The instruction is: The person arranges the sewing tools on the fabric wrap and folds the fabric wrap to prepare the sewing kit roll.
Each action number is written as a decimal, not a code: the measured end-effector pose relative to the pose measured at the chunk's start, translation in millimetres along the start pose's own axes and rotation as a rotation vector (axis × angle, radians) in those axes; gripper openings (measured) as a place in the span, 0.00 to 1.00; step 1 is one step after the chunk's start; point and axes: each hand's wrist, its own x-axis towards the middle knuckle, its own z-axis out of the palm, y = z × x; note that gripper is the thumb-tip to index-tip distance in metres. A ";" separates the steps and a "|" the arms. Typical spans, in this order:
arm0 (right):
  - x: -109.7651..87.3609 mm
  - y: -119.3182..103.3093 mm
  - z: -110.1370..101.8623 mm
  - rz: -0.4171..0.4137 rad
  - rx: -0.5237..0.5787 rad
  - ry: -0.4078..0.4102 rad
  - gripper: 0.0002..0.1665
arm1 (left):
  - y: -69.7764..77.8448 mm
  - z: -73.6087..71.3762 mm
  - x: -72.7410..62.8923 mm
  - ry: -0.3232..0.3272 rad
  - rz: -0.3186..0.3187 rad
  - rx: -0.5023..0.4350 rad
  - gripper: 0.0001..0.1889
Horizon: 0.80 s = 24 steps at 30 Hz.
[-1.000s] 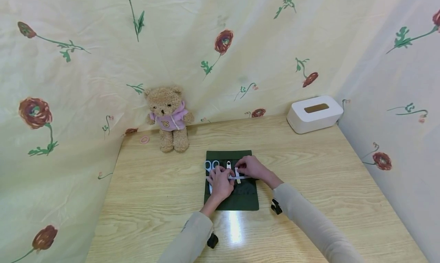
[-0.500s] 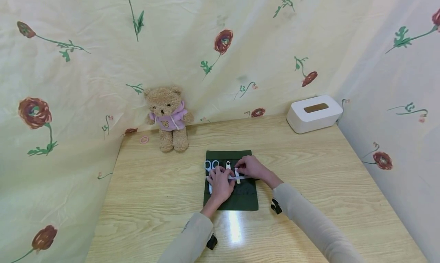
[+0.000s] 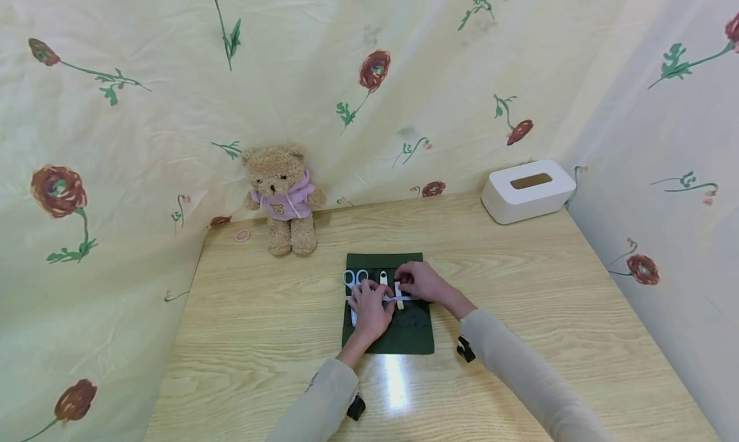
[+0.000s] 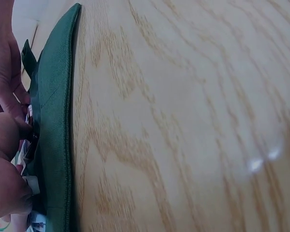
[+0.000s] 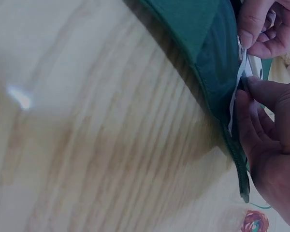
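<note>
Green pouch (image 3: pixel 401 343) lies flat on the worktop (image 3: pixel 260 314), your left hand (image 3: pixel 372 308) pinches its white strap (image 3: pixel 409 298), right hand (image 3: pixel 426 281) grips a slim white tool (image 3: pixel 398 290). Let that strap slip and the tool could pop loose.

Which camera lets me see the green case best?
The head view: it looks down on nearly all of the green case, lying open, though the left hand and right hand cover some. The left wrist view shows mostly one long edge, low and side-on. The right wrist view shows only part, close up.
</note>
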 end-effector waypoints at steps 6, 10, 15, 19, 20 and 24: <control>-3.7 0.1 -0.4 -0.041 -0.037 -0.006 0.06 | 0.2 0.3 -0.4 0.005 0.007 0.001 0.06; -5.4 -0.6 -0.8 -0.055 -0.046 -0.027 0.06 | 0.8 0.1 -0.8 0.000 0.004 -0.002 0.06; -6.9 -1.3 -0.2 -0.058 -0.052 -0.032 0.06 | 1.4 0.5 -1.7 -0.006 -0.003 0.005 0.06; -8.1 -1.4 0.4 -0.044 -0.049 -0.030 0.06 | 1.4 1.5 -1.7 0.004 -0.003 0.004 0.06; -8.4 -1.4 0.3 -0.045 -0.047 -0.029 0.06 | 1.3 1.7 -1.6 0.009 -0.002 0.001 0.06; -9.5 -1.2 -1.3 -0.071 -0.027 -0.038 0.07 | 1.2 1.8 -1.2 0.018 0.002 -0.005 0.06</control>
